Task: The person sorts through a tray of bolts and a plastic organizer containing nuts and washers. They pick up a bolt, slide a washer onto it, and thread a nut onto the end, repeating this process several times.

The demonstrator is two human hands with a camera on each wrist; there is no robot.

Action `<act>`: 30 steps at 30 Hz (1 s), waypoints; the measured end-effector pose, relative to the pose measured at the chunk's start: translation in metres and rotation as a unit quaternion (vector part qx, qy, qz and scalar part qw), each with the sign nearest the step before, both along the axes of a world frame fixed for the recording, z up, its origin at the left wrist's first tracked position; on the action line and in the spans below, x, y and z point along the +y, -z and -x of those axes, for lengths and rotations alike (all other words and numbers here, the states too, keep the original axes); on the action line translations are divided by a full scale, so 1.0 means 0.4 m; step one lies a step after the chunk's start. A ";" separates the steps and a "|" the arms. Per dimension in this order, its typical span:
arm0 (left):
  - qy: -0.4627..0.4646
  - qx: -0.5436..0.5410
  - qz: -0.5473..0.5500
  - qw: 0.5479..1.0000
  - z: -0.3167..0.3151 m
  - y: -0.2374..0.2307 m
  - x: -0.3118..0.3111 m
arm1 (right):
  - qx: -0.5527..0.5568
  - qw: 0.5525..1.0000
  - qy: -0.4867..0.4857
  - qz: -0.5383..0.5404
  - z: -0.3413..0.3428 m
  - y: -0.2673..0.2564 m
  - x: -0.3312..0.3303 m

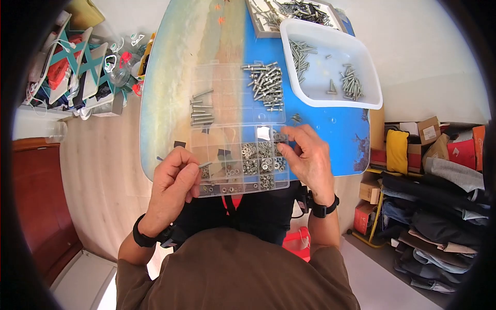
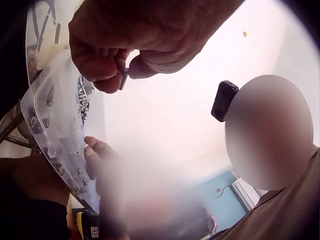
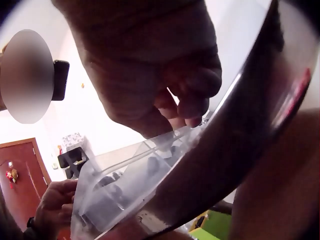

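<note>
A small metal bolt point(image 1: 205, 165) is pinched between the thumb and fingers of my left hand point(image 1: 176, 178), above the left part of the clear compartment box point(image 1: 222, 192). The left wrist view shows the same bolt point(image 2: 124, 79) at the fingertips of the left hand point(image 2: 145, 40). At the box's right side, my right hand point(image 1: 310, 160) reaches over the compartments with thumb and forefinger apart. Nuts and washers point(image 1: 249, 150) fill several compartments. In the right wrist view, the right hand's point(image 3: 160, 65) fingertips reach to the box's edge point(image 3: 135, 160); what they touch is partly hidden.
The box's open lid holds a heap of bolts point(image 1: 266, 85) and a row of longer ones point(image 1: 202, 114). Behind it to the right stand a white tub point(image 1: 330, 102) with screws and a tray point(image 1: 266, 34) of screws. Dark pieces point(image 1: 180, 144) lie by the box's left edge.
</note>
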State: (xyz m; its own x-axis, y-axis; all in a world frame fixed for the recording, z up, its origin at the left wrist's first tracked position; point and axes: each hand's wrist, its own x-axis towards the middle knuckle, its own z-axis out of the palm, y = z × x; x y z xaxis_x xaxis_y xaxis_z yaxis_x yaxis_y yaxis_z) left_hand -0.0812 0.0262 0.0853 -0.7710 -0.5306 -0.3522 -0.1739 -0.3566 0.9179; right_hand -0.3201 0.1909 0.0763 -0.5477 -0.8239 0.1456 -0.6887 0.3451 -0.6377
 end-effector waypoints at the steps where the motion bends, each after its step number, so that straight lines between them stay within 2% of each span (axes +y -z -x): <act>1: -0.006 0.007 0.020 1.000 0.000 0.002 -0.004 | -0.023 1.000 0.008 -0.006 -0.002 -0.007 -0.001; 3: -0.008 0.011 0.018 1.000 0.001 0.007 -0.011 | -0.046 0.999 0.016 -0.014 -0.002 -0.007 0.009; 5: -0.012 0.015 0.017 1.000 0.001 0.013 -0.014 | -0.028 0.998 -0.048 0.015 0.007 -0.001 0.034; 6: -0.010 0.016 0.019 1.000 0.000 0.017 -0.016 | -0.028 0.998 -0.049 0.014 0.007 -0.004 0.041; 8: -0.007 0.017 0.020 1.000 0.000 0.020 -0.017 | -0.014 0.991 -0.131 -0.008 0.007 -0.017 0.050; 9: -0.004 0.016 0.022 1.000 0.001 0.020 -0.017 | -0.013 0.991 -0.130 -0.009 0.006 -0.025 0.049; 11: 0.000 0.016 0.024 1.000 0.001 0.018 -0.015 | 0.035 0.981 -0.176 -0.069 0.000 -0.043 0.044; 15: -0.007 0.017 0.029 0.999 0.000 0.018 -0.008 | 0.091 0.970 -0.208 -0.086 0.000 -0.063 0.026; 17: -0.010 0.019 0.032 0.999 -0.004 0.016 -0.006 | 0.152 0.946 -0.244 -0.147 0.004 -0.068 0.019; 20: -0.004 0.014 0.040 0.999 -0.008 0.017 -0.006 | 0.183 0.928 -0.281 -0.163 0.012 -0.071 0.013; 30: -0.012 0.008 0.035 0.999 -0.009 0.024 -0.008 | 0.185 0.910 -0.326 -0.179 0.012 -0.077 -0.001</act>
State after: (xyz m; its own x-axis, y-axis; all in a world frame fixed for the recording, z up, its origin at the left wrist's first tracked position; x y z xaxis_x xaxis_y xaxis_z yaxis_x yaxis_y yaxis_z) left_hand -0.0775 0.0230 0.0757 -0.7625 -0.5726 -0.3012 -0.1511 -0.2950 0.9435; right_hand -0.3249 0.1903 0.1071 0.1061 -0.9869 -0.1213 -0.9663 -0.0736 -0.2466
